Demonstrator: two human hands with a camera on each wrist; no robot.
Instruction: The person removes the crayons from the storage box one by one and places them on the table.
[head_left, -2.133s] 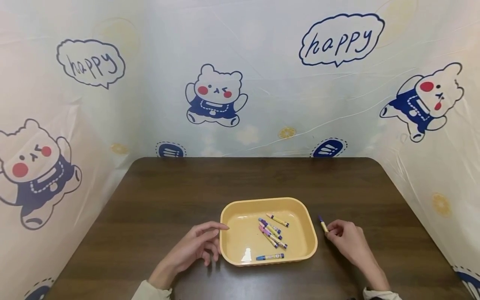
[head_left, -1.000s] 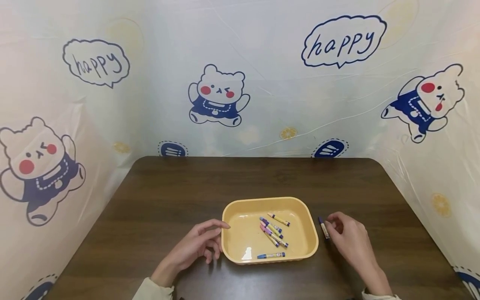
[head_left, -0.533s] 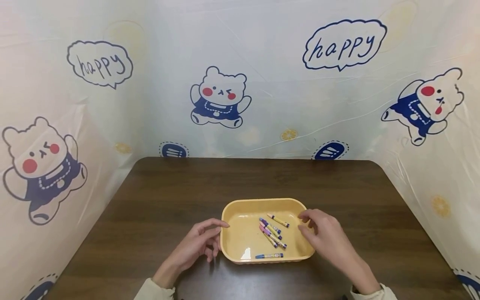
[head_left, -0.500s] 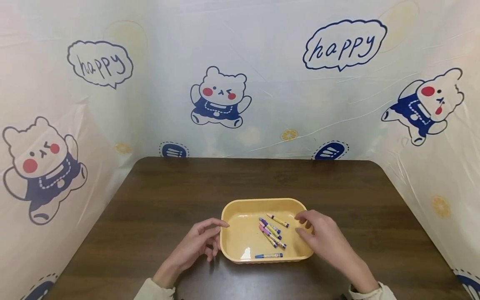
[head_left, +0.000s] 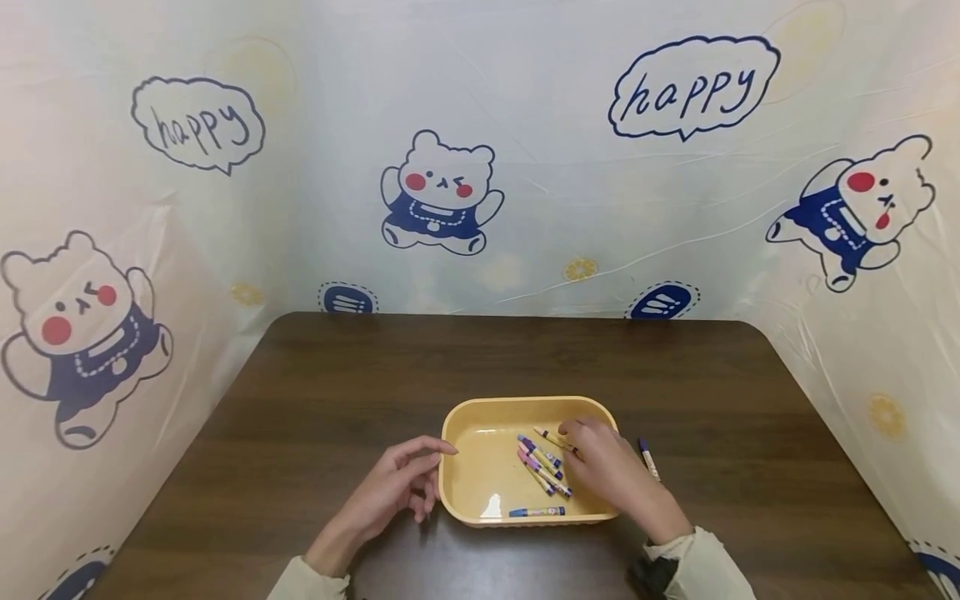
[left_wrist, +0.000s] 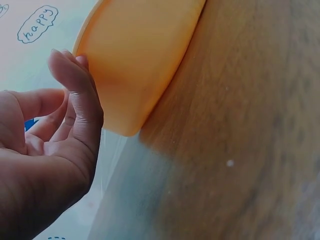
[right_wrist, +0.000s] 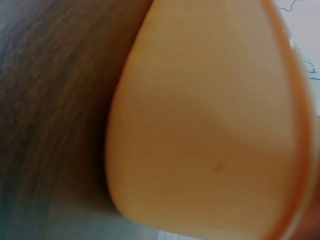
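Table (head_left: 390,367): far half and both near corners bare, open to passage; printed curtain (head_left: 525,167) closes the back and both sides. Yellow tray (head_left: 480,412) stands near the front centre, its raised rim a barrier on all sides, entry from above only; left hand (head_left: 390,492) lies against its left wall, right hand (head_left: 607,471) reaches over its right rim, crayons (head_left: 542,467) cover the middle of the floor, the left part bare. A loose purple crayon (head_left: 648,457) lies on the table just right of the tray.
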